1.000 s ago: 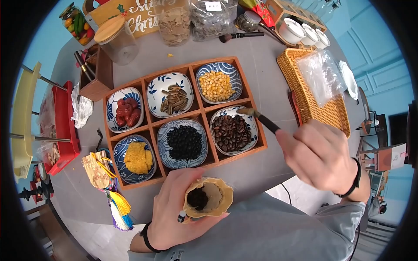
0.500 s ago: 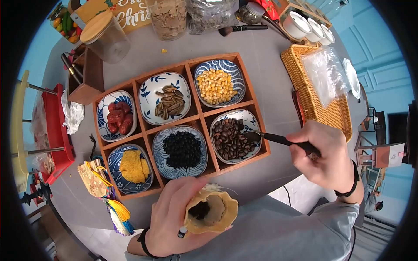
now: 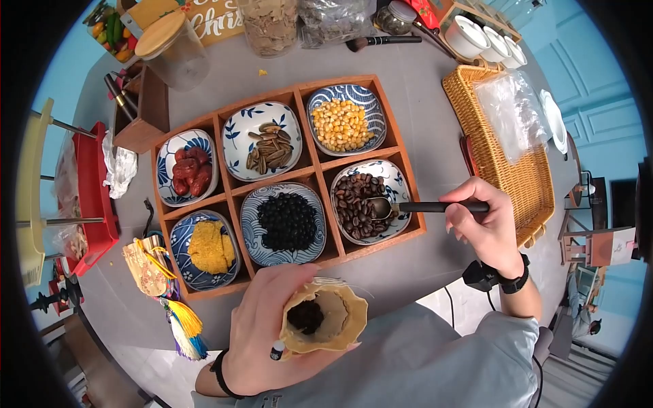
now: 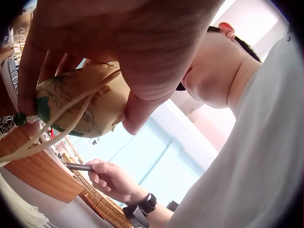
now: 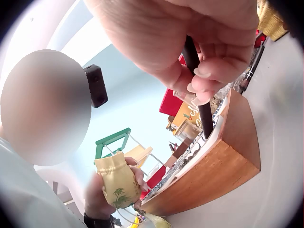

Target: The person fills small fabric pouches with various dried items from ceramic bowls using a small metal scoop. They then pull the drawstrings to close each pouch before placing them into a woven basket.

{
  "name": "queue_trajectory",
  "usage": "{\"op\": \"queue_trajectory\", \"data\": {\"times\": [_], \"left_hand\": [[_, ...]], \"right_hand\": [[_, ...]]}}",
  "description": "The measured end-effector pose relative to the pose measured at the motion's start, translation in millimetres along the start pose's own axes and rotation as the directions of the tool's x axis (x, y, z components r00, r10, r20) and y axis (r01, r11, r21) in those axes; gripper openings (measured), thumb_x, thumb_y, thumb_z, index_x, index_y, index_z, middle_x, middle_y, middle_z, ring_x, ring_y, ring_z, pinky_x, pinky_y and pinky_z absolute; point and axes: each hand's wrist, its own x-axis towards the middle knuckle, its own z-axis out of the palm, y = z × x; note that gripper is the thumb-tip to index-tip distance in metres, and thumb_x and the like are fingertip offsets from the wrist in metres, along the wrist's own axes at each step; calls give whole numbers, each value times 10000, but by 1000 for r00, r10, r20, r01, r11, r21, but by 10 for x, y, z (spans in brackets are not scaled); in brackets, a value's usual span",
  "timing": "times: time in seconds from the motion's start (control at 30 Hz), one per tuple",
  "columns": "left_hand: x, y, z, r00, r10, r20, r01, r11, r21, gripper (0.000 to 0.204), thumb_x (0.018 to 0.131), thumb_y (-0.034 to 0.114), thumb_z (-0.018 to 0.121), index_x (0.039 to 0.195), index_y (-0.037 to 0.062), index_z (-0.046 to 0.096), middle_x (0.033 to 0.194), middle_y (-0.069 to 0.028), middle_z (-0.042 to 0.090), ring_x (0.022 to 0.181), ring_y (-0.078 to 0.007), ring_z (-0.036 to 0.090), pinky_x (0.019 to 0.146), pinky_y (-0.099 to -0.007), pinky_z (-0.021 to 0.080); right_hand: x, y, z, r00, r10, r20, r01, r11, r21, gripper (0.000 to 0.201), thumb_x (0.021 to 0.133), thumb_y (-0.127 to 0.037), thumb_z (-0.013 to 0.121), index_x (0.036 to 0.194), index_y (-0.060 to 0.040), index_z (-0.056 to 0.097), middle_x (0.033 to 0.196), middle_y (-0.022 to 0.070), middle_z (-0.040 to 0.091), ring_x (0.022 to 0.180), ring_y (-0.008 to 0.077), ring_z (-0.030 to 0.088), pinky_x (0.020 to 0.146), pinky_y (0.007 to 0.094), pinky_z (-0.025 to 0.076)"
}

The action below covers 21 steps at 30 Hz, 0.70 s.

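As spoon [image 3: 413, 207] meets beans [image 3: 355, 204], tray edge [image 3: 394, 145] below, gap unclear.

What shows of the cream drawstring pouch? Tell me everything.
The cream cloth-looking pouch has an open, ruffled mouth, pale lining, a green plant print and pale cords. Dark contents lie inside, too shadowed to identify. The person's left hand grips it round the side, mouth facing up towards the head camera, on the person's side of the brown wooden compartment tray.

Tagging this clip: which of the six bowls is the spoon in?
The coffee-bean bowl, nearest the right hand; the spoon dips there, and the other five have none.
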Motion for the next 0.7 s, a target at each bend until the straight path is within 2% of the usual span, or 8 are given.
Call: {"op": "queue_trajectory", "data": {"times": [0.03,0.07,0.17,0.33,0.43,0.7], "left_hand": [[-5,9,-10,1000,7,-5,-7,1000,-5,846,637,207,990,1326,1,545,1168,-186,639,999,-323,671,811,-378,576],[-13,7,-12,1000,1,-13,-1,1000,-6,840,638,206,988,1323,2,546,1163,-179,639,995,-320,669,814,-378,573],[-28,-2,-16,999,-20,-29,20,1000,-6,826,643,201,985,1316,5,547,1151,-162,638,987,-312,663,818,-378,566],[22,4,-49,997,41,-59,-38,998,46,804,654,198,975,1308,11,548,1170,-156,628,1001,-309,660,837,-381,561],[8,-51,0,999,21,-46,-19,999,29,880,622,152,990,1349,13,514,1228,-118,570,1075,-221,623,922,-336,508],[102,-7,19,999,15,-39,-13,999,35,837,680,179,972,1359,19,509,1228,-105,591,1112,-202,624,952,-321,513]], "right_hand": [[-2,35,1,1000,7,4,-7,1000,15,78,954,11,635,1024,21,669,810,25,668,656,47,592,599,223,487],[1,71,8,1000,-11,3,11,1000,27,88,963,-15,631,1037,14,669,794,19,662,634,44,586,558,217,473],[16,74,0,998,62,3,-63,997,54,101,971,-38,628,1050,12,667,788,21,656,626,45,576,534,207,453],[72,144,-39,1000,9,-23,-5,990,142,117,962,-26,606,1056,13,662,783,27,653,600,44,548,511,200,428],[50,180,-71,999,-8,-49,16,986,164,129,951,-14,591,1056,15,661,781,27,651,585,42,534,507,197,413],[-87,-134,-265,992,-60,-114,75,989,128,118,939,-8,604,1035,8,671,757,22,642,547,31,499,484,190,369]]}}
